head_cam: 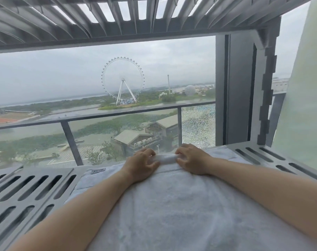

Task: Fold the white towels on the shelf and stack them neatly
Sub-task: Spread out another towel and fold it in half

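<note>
A white towel (pixel 168 205) lies spread on the grey slotted shelf (pixel 31 189), running from the near edge to the far side. Its far end is curled into a tight roll (pixel 165 158). My left hand (pixel 141 166) grips the left end of that roll with bent fingers. My right hand (pixel 192 159) grips the right end the same way. Both forearms rest across the towel. Underneath, a second white towel with a small label (pixel 98 171) sticks out at the left.
A second slotted shelf (pixel 117 19) hangs close overhead. A grey upright post (pixel 239 87) stands at the back right, and a pale curtain (pixel 302 105) at the far right. Behind the shelf is a window with a balcony railing (pixel 70 140).
</note>
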Demonstrator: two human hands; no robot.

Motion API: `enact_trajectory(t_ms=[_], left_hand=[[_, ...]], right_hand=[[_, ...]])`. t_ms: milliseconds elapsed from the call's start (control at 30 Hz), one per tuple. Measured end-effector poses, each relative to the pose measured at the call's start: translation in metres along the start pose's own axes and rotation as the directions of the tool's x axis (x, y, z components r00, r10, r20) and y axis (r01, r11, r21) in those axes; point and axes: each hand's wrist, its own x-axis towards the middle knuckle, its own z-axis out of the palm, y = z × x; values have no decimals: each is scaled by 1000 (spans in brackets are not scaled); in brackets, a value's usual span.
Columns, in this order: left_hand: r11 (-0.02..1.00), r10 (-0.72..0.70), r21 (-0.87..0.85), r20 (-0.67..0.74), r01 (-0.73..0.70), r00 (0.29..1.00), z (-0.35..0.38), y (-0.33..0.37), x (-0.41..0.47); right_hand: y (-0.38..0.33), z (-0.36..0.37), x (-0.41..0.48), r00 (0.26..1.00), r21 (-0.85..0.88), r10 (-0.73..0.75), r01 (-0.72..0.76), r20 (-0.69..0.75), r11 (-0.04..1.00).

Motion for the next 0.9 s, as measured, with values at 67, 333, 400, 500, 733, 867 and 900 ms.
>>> enact_trajectory(t_ms=[67,333,400,500,733,867,900], left_hand=[[1000,-9,-18,-35,8,999,2,-3,2],[995,-74,63,-55,77,996,-3,-17,-15],[993,-95,64,-47,98,994,-6,-18,-16],[992,-102,76,-45,105,994,-6,-18,-15],[978,-133,143,-132,152,982,-9,-24,-14],[989,-149,-6,-118,150,982,-9,-30,-12],[988,-152,-27,-121,150,981,-8,-30,-12]], right_hand=[[4,1,0,999,25,-7,7,-34,1000],[5,3,-10,949,1,-91,95,-303,995],[4,3,-10,950,15,-90,98,-298,995],[6,3,-8,964,53,-58,74,-261,996],[6,4,-3,992,65,16,-8,-125,998],[-2,-1,3,998,-28,-56,56,-33,998],[-8,-3,7,996,-84,-90,91,13,992]])
